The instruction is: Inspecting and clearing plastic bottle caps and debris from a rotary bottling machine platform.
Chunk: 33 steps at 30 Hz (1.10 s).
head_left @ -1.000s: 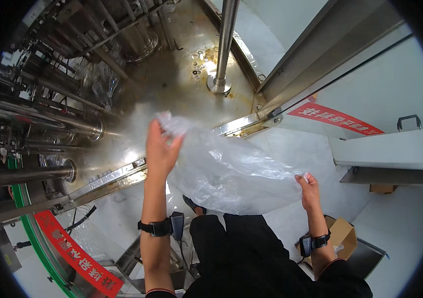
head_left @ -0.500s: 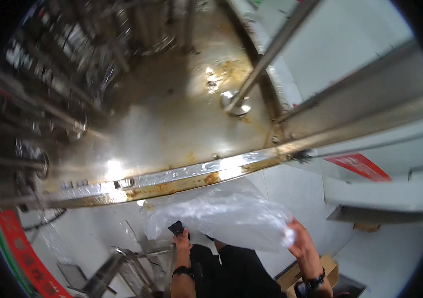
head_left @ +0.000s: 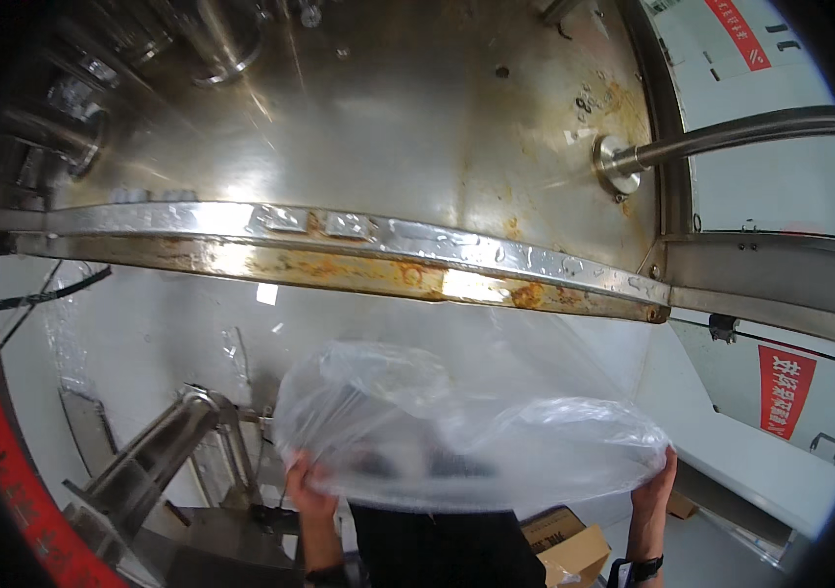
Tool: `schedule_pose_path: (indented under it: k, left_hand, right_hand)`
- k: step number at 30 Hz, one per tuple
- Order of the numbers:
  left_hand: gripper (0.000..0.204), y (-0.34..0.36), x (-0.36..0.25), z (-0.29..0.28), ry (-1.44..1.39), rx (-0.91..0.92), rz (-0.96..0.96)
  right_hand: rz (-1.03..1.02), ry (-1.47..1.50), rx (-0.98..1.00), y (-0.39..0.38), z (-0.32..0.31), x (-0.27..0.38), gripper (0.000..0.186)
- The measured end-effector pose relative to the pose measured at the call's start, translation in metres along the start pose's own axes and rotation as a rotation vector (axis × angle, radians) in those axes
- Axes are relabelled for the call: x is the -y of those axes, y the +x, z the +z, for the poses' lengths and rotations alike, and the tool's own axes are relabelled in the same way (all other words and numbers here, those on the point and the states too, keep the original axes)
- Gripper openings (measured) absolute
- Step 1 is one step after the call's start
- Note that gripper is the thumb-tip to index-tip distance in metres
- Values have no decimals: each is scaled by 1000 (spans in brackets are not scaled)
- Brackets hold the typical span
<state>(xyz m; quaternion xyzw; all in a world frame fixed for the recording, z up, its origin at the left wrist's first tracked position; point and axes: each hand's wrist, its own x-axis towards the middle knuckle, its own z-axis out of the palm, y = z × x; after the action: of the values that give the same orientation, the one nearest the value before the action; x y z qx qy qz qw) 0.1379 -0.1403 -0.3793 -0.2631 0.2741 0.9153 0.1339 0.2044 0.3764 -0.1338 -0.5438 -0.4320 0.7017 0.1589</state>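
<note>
White floor [head_left: 177, 323] underlies bag [head_left: 476, 421] and stained platform [head_left: 368, 127].

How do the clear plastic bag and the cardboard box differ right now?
The clear plastic bag is see-through; the cardboard box is brown and opaque.
The bag is soft and rumpled; the box has stiff, flat flaps.
The bag spreads between the left hand and right hand; the box sits below, untouched.
Both are partly shiny or pale, never red.
</note>
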Motion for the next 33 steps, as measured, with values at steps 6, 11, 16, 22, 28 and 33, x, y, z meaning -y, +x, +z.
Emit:
schedule_pose_path:
  k: [6, 11, 16, 22, 28, 33]
  left_hand:
    - [40, -49, -108, 129, 355, -439, 316]
    - [40, -61, -137, 170, 365, -398, 573]
    - [42, -22, -155, 195, 747, -482, 501]
    - [37, -24, -157, 223, 1070, -399, 340]
    - [36, -35, -142, 227, 1151, -414, 176]
    - [32, -42, -143, 211, 1327, -430, 156]
  right_hand:
    - [134, -54, -149, -9, -82, -73, 54]
    - [213, -36, -226, -44, -111, -93, 53]
    - [347, -417, -364, -52, -102, -95, 53]
    - [-858, -1582, 147, 10, 20, -125, 70]
    - [-602, -1500, 836, 37, 205, -298, 93]
    - [-269, -1820, 984, 111, 231, -381, 74]
